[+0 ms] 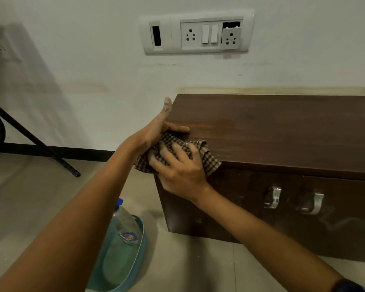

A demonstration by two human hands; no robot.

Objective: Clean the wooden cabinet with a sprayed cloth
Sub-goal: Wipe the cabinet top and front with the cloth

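Step in hand: wiping the cabinet [272, 131] at its top left front corner. The right hand [180, 168], fingers spread, presses the cloth [209, 160] flat over the edge. The left hand [160, 128], open, rests on the top beside it, gripping nothing. Next, probably: sweep the cloth right along the bare top. A bottle [125, 226] lies in a tray [140, 247] on the floor; a socket panel [196, 32] is on the wall.
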